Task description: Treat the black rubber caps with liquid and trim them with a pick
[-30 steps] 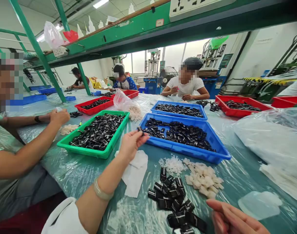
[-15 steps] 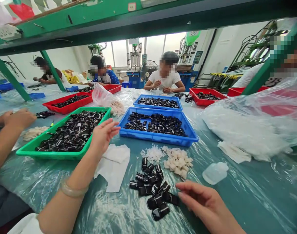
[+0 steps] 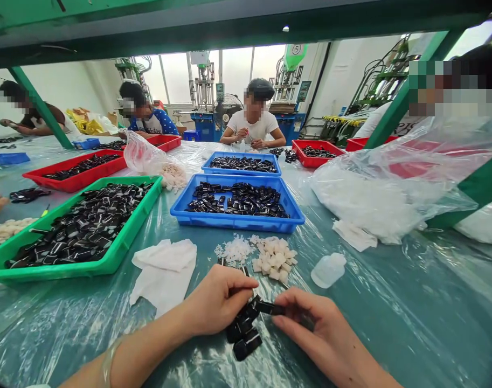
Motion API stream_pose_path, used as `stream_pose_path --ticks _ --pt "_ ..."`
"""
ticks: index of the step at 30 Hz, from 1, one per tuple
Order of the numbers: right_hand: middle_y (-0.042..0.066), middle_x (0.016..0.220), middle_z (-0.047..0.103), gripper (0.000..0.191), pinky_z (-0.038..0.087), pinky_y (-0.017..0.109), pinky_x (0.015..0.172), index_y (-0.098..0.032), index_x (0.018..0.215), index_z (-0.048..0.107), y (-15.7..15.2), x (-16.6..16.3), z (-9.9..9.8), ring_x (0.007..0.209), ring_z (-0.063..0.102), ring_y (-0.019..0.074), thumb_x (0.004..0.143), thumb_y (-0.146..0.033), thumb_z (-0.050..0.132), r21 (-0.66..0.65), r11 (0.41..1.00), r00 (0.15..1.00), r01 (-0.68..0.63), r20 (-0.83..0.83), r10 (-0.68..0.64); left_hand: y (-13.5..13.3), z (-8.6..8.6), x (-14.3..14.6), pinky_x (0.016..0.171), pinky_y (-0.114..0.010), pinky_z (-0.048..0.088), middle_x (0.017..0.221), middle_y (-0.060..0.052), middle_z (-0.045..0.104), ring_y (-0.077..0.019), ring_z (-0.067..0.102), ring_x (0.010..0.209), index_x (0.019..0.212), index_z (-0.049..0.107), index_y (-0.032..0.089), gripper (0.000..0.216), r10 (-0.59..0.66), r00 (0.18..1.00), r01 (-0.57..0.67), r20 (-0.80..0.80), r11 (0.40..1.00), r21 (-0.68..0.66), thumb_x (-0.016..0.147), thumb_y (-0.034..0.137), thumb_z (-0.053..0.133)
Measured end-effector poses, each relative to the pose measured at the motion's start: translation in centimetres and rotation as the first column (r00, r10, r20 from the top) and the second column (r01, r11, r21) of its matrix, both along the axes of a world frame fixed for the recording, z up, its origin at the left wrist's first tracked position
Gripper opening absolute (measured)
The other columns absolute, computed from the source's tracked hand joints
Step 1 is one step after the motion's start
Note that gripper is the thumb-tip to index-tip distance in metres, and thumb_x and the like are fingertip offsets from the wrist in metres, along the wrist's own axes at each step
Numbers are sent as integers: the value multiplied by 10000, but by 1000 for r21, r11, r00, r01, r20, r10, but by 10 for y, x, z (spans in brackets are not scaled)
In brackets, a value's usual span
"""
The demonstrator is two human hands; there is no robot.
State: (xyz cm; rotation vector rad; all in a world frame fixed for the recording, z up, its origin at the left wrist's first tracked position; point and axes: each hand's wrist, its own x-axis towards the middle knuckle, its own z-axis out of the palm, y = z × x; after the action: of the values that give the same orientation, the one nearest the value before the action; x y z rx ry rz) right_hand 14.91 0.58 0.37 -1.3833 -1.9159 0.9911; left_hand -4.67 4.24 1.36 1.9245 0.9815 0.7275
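My left hand (image 3: 215,302) and my right hand (image 3: 314,326) meet low in the middle, over a small heap of black glossy parts (image 3: 242,328) on the plastic-covered table. The right hand pinches one black part (image 3: 270,308) between thumb and fingers. The left hand's fingers are curled at the heap, touching the parts; what it holds is hidden. Just beyond lie a pile of small white blocks (image 3: 275,256) and white crumbs (image 3: 233,250).
A blue tray (image 3: 237,218) of black parts sits ahead, a green tray (image 3: 108,258) to the left, folded white cloths (image 3: 163,269) between. A small clear bottle (image 3: 328,269) lies right. Large plastic bags (image 3: 391,188) fill the right. Other people work across the table.
My left hand has come back from the blue tray down to the heap. My right hand has moved up to the heap and pinched a black part. The view has tilted down.
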Motion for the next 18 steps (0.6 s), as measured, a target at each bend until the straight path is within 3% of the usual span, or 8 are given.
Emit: stream_pose_path --ticks 2,4,7,9,18 --pt "2 692 604 133 439 249 600 -189 859 629 1 2 2 632 540 141 793 -277 555 35 999 998 14 -59 -12 -4 1 2 538 -189 371 612 -26 611 -108 501 546 808 710 146 237 -24 999 25 29 999 -45 784 236 492" --pt "15 745 618 188 444 264 640 -198 944 631 2 4 4 675 552 152 816 -299 536 68 998 997 15 -76 -10 -9 2 3 510 -183 380 656 -29 619 -98 498 525 845 700 137 254 -43 996 56 73 983 -177 793 248 477" --pt "29 788 619 214 442 278 674 -206 986 623 1 7 6 721 558 162 845 -310 499 94 996 997 -1 -79 9 -14 3 8 456 -177 403 666 -30 602 -75 485 464 864 675 115 265 -71 989 121 130 891 -437 796 242 453" --pt "28 778 611 205 439 275 669 -208 973 625 0 8 8 711 553 159 848 -306 495 106 994 995 -18 -91 27 -16 2 11 446 -175 421 595 -16 571 -73 498 443 853 665 104 241 -78 984 155 163 827 -540 776 218 467" --pt "36 761 618 228 444 287 676 -194 928 664 -2 7 7 714 560 169 829 -337 516 -9 1000 974 -23 -224 20 -16 -4 14 468 -168 470 716 -71 640 -105 607 519 862 687 103 232 -6 929 273 369 684 -676 702 211 559"
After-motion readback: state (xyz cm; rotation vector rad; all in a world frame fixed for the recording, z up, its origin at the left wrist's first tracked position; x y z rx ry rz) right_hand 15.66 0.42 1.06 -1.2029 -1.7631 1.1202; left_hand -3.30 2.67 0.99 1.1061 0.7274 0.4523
